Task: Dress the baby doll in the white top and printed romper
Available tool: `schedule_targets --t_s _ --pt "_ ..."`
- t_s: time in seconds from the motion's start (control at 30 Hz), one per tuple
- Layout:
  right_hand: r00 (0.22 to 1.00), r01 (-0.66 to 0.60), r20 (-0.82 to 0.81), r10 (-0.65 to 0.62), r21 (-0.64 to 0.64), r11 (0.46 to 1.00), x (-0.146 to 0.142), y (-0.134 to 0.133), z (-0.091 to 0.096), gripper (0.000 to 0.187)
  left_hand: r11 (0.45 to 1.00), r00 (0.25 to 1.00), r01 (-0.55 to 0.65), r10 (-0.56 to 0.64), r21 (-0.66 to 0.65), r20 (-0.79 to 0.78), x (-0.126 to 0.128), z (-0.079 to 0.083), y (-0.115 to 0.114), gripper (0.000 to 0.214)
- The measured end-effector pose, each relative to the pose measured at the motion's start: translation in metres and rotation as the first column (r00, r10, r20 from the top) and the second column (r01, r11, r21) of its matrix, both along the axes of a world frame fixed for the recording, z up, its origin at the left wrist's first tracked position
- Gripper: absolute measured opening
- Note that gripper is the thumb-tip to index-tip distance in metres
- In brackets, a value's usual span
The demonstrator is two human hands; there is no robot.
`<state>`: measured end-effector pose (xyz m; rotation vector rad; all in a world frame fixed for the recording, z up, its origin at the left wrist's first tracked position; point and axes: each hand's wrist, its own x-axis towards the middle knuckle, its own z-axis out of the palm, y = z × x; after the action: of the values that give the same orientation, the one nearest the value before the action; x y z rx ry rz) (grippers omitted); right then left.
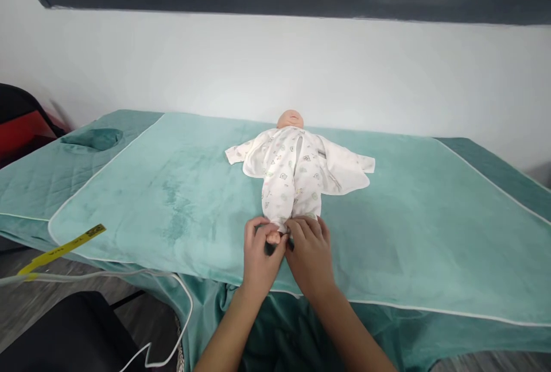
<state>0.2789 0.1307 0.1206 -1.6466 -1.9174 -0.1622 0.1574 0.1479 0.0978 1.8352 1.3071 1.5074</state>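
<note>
A baby doll (293, 171) in a white printed romper lies on its back on a teal blanket (413, 234), head toward the wall. My left hand (260, 257) is closed around the doll's left-side foot at the cuff of the romper leg. My right hand (310, 254) rests beside it, fingers curled on the other leg's cuff, pinching the fabric. A small dark object shows between my hands, too hidden to name. The romper's top lies open to the sides.
The blanket covers a teal-draped table (34, 177) against a white wall (387, 73). A yellow measuring tape (60, 248) hangs off the left front edge. A white cable (172, 314) loops below it. A dark chair (64, 332) stands at the lower left.
</note>
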Motion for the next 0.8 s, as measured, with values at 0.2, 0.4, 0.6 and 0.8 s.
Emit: schedule_targets --t_s 0.2,0.4,0.6,0.8 --pt "0.999 0.033 -0.023 -0.034 -0.035 0.999 -0.004 0.006 0.001 0.015 0.999 1.0 -0.004 0.005 -0.053 0.02 -0.001 -0.005 0.002 0.012" --pt "0.992 -0.085 -0.092 0.081 -0.048 0.995 0.01 0.003 0.002 0.014 0.998 0.997 0.064 -0.064 0.012 -0.032 -0.003 -0.005 -0.002 0.024" --pt "0.952 -0.17 -0.263 0.159 -0.019 0.985 0.023 -0.005 0.005 0.008 0.995 0.989 0.085 -0.078 0.051 -0.129 -0.002 -0.007 -0.004 0.036" --pt "0.954 -0.213 -0.219 0.206 -0.009 0.977 0.021 -0.02 0.004 0.014 0.997 0.989 0.072 -0.068 0.024 -0.131 -0.003 -0.009 -0.005 0.032"
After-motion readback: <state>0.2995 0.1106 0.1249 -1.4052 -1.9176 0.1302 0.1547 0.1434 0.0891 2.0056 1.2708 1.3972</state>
